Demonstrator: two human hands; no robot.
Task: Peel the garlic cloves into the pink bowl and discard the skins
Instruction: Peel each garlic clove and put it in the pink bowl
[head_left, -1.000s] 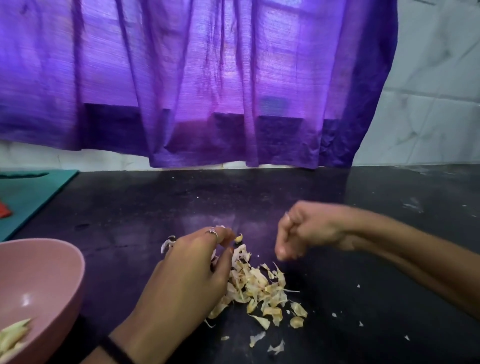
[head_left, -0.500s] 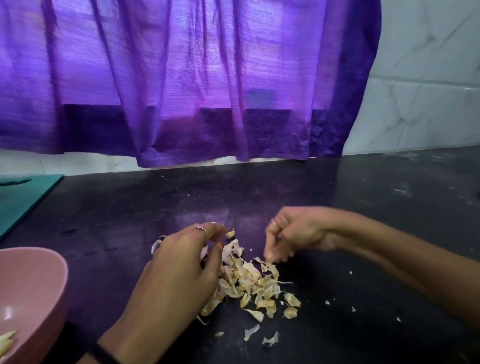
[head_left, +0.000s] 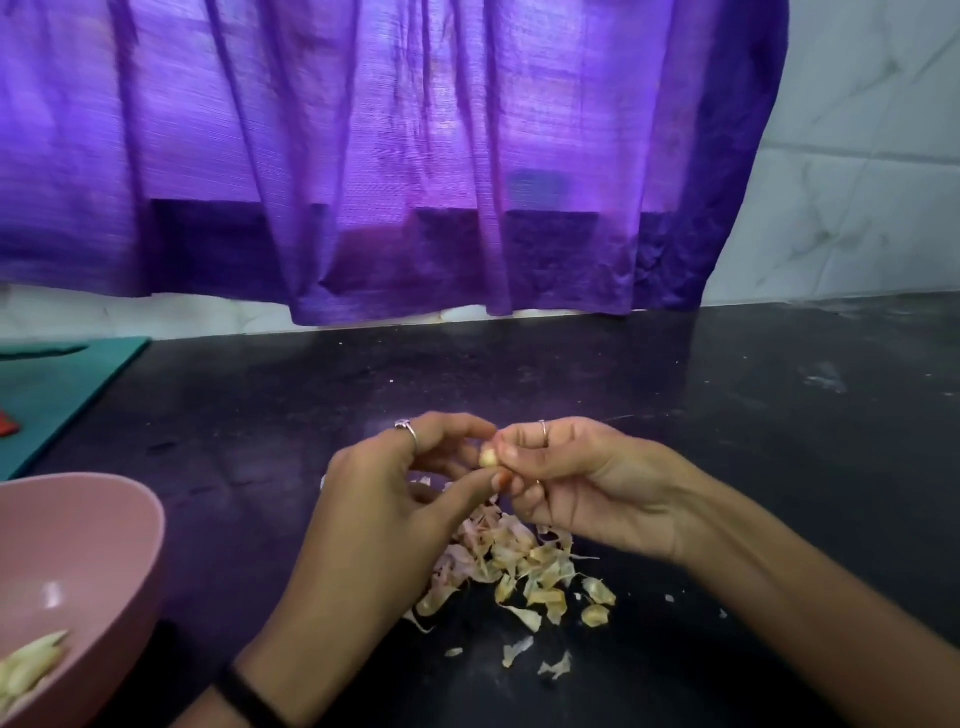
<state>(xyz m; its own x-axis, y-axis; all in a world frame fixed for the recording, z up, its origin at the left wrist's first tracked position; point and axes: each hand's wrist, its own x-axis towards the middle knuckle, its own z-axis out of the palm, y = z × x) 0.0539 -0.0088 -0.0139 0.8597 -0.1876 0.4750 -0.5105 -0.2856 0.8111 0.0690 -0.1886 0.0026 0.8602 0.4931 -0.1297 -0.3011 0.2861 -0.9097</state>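
Head view: the left hand (head_left: 384, 499) and the right hand (head_left: 576, 483) meet above the black counter (head_left: 727, 415), and both pinch one small garlic clove (head_left: 488, 458) between thumb and fingertips. The clove is pale yellow and is held in the air, just above the pile of skins (head_left: 519, 566) that lies on the counter under the hands. The pink bowl (head_left: 78, 545) stands at the left edge, well apart from the pile, with some peeled cloves (head_left: 28, 667) inside. A teal cutting board (head_left: 57, 384) lies far left. Behind hangs a purple curtain (head_left: 415, 156).
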